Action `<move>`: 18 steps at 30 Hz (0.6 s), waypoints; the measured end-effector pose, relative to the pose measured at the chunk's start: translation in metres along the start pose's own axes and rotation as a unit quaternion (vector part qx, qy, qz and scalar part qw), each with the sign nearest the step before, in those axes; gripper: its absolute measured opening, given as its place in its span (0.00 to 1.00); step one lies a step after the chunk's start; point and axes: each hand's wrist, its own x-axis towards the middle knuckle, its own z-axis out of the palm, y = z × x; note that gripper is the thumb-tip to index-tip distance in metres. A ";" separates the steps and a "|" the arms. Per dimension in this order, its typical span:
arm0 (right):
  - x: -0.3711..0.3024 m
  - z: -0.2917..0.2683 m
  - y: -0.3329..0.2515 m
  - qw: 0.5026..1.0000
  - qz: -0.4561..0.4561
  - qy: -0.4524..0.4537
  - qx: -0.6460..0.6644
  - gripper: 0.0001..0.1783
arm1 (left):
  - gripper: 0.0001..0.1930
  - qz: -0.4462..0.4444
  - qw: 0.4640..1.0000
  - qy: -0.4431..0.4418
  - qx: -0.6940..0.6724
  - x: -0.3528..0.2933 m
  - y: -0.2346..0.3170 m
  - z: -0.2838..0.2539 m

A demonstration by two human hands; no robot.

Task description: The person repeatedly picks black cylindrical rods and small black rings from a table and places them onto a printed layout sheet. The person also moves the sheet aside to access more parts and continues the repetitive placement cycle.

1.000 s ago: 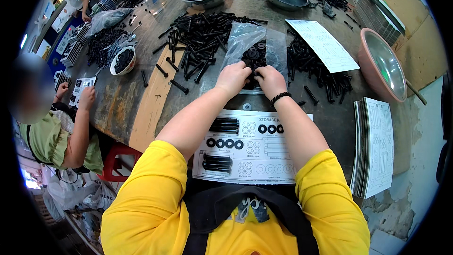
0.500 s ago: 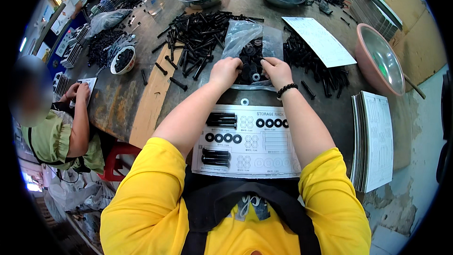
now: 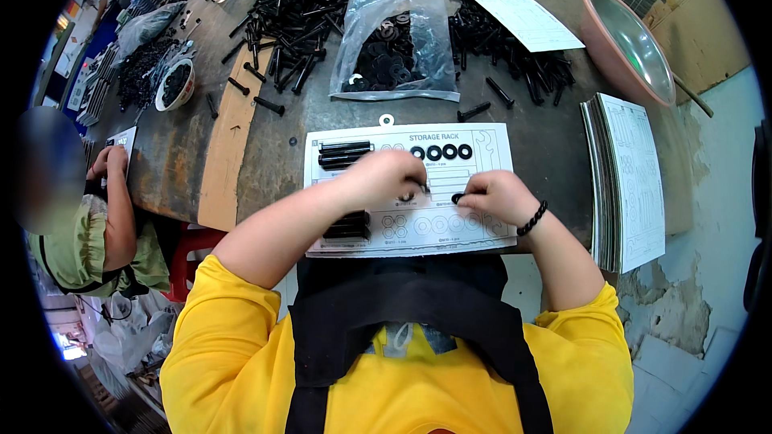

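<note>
A printed card (image 3: 482,135) lies before me with drawn outlines of hardware. Along its top sit black bolts (image 3: 344,154) and a row of black washers (image 3: 449,152); more black bolts (image 3: 347,226) lie at its lower left. My right hand (image 3: 503,199) is over the card's right half, thumb and fingers pinching a black washer (image 3: 457,198). My left hand (image 3: 390,178) hovers over the middle, fingers closed; a small dark piece shows at its fingertips, too blurred to name. It hides part of the second row. Beyond the card lies a clear plastic bag (image 3: 434,72) of black washers.
Piles of black bolts (image 3: 299,20) flank the bag. A light washer (image 3: 387,120) lies just past the card. Stacked printed cards (image 3: 631,185) and a pink-rimmed bowl (image 3: 631,44) stand right. At left are a cardboard strip (image 3: 227,157), a small bowl (image 3: 176,85) and a co-worker (image 3: 96,217).
Both hands have left the plastic bag and come back over the card. A black washer now shows in my right fingers. The whole view has shifted, so the table sits higher in it.
</note>
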 end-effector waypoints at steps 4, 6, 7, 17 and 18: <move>-0.016 0.017 -0.006 0.994 0.032 -0.029 -0.105 0.17 | 0.09 -0.032 0.990 -0.125 0.050 0.001 0.025 0.031; -0.017 0.022 -0.004 0.985 0.035 -0.013 -0.167 0.18 | 0.09 -0.035 0.989 -0.128 0.067 0.002 0.031 0.039; -0.019 0.023 -0.008 0.980 0.046 0.000 -0.196 0.18 | 0.09 -0.040 0.990 -0.111 0.079 0.001 0.033 0.041; -0.045 0.048 0.020 0.948 -0.176 0.182 -0.192 0.10 | 0.13 0.072 0.976 0.060 0.196 -0.035 0.028 0.062; -0.046 0.050 0.021 0.947 -0.176 0.183 -0.197 0.10 | 0.14 0.082 0.971 0.076 0.213 -0.038 0.029 0.064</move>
